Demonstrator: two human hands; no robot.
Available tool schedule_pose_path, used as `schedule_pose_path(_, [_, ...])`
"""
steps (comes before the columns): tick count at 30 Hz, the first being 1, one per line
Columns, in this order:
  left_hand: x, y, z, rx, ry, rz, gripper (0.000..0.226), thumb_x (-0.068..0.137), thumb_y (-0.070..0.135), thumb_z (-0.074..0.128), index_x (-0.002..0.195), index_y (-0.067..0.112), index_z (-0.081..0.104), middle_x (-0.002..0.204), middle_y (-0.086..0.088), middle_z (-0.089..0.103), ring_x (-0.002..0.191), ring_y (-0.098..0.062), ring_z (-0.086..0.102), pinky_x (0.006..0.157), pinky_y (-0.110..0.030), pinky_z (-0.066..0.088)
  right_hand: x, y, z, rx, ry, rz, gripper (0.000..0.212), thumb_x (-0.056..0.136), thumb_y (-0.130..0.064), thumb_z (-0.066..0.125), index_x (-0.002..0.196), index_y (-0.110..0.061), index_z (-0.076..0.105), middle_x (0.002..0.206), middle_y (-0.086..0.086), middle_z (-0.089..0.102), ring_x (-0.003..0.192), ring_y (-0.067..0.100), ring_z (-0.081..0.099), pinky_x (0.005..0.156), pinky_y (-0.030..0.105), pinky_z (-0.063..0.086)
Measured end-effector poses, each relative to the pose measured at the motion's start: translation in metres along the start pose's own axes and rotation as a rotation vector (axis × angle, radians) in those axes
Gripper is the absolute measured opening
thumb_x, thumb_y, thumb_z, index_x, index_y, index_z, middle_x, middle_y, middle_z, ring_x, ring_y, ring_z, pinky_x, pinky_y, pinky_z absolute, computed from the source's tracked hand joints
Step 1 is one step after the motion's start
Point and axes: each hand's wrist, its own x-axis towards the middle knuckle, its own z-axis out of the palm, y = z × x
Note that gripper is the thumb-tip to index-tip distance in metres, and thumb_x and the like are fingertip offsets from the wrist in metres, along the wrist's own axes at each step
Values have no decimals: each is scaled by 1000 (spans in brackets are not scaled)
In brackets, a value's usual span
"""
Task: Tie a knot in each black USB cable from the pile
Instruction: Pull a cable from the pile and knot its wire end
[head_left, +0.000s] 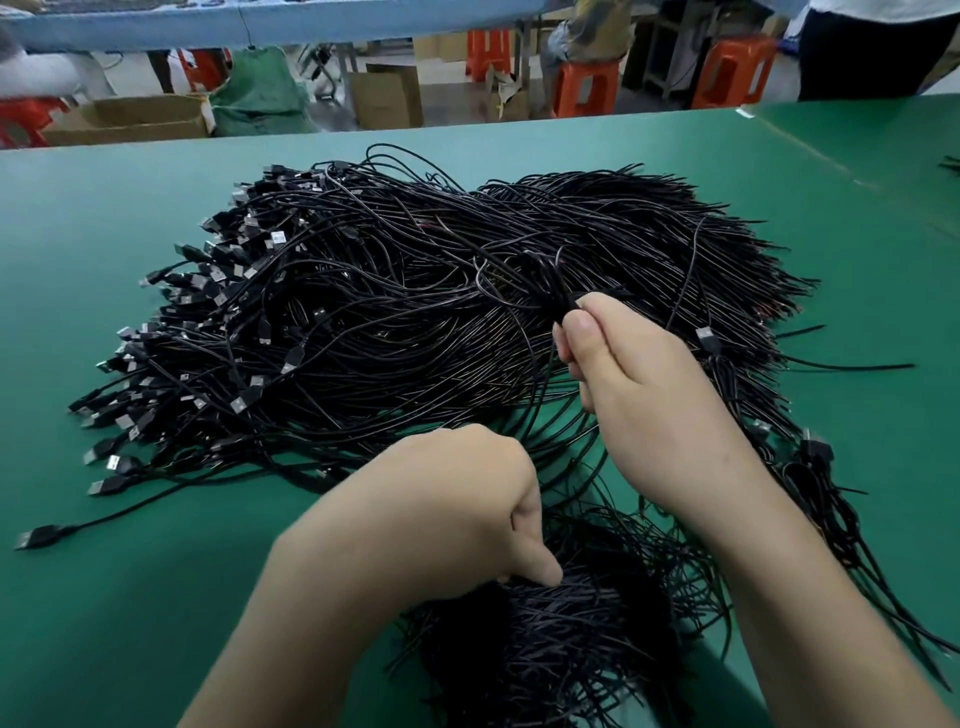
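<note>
Left hand (467, 499) has its fingertips curled under, out of sight against the bundle (561, 649) beneath it, so what they pinch can't be made out, and that bundle runs off the bottom edge. Right hand (623, 364) pinches a cable (563, 304) whose far run vanishes into the pile (363, 312) beyond it.

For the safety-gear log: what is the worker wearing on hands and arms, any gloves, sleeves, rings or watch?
The left hand and right hand are bare, no gloves or rings visible; the left forearm and right forearm are uncovered, no sleeve, watch or band in view. The right thumbnail is short.
</note>
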Motion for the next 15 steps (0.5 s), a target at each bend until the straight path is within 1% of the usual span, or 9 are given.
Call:
schedule_pose_path(3, [2, 3, 2, 44, 40, -19, 26, 82, 56, 80, 85, 30, 77, 76, 15, 72, 76, 0, 65, 67, -18, 49, 0, 1, 0, 11, -5, -6, 36, 108, -31, 35, 78, -17, 49, 64, -1, 45, 56, 8, 39, 53, 22, 33])
schedule_pose_path(5, [2, 3, 3, 51, 53, -2, 22, 83, 52, 81, 85, 30, 77, 79, 14, 73, 78, -2, 66, 73, -22, 53, -1, 1, 0, 15, -10, -7, 36, 109, -31, 36, 77, -18, 48, 64, -2, 45, 57, 8, 39, 53, 23, 34])
schedule_pose_path(6, [2, 2, 4, 44, 54, 18, 20, 83, 50, 81, 85, 30, 77, 79, 15, 73, 76, -1, 66, 74, -22, 54, 0, 0, 0, 17, -11, -9, 36, 109, -31, 36, 77, -19, 48, 64, -3, 45, 57, 8, 39, 54, 23, 34])
schedule_pose_path(9, [2, -4, 2, -8, 57, 69, 16, 84, 49, 80, 83, 33, 76, 77, 17, 73, 66, 2, 61, 63, -17, 47, 1, 1, -1, 27, -5, -8, 36, 108, -30, 36, 76, -18, 48, 63, -7, 43, 57, 8, 39, 54, 22, 33])
schedule_pose_path(11, [1, -12, -2, -94, 63, 98, 13, 85, 48, 80, 83, 35, 76, 74, 19, 73, 60, 3, 58, 59, -14, 43, 2, 2, -2, 51, -1, 0, 36, 108, -30, 36, 76, -17, 48, 62, -9, 43, 58, 7, 40, 55, 21, 34])
schedule_pose_path(12, [-1, -17, -5, -135, 77, 117, 12, 85, 47, 80, 83, 37, 75, 70, 19, 71, 58, 4, 57, 58, -12, 42, 2, 2, -2, 64, -4, 8, 37, 108, -31, 36, 76, -18, 48, 62, -10, 44, 58, 6, 40, 56, 23, 35])
schedule_pose_path(13, [-2, -22, -8, -171, 97, 137, 10, 85, 47, 80, 82, 39, 75, 67, 20, 69, 57, 5, 55, 57, -11, 42, 2, 3, -2, 72, -8, 17, 37, 108, -31, 36, 76, -18, 48, 63, -11, 44, 59, 6, 40, 58, 27, 38])
schedule_pose_path(15, [-4, -29, -13, -275, 130, 181, 9, 86, 43, 82, 81, 37, 76, 65, 17, 67, 56, 4, 55, 57, -11, 43, 2, 3, -1, 69, -13, 26, 37, 108, -33, 35, 76, -18, 48, 63, -10, 44, 60, 7, 40, 61, 32, 40])
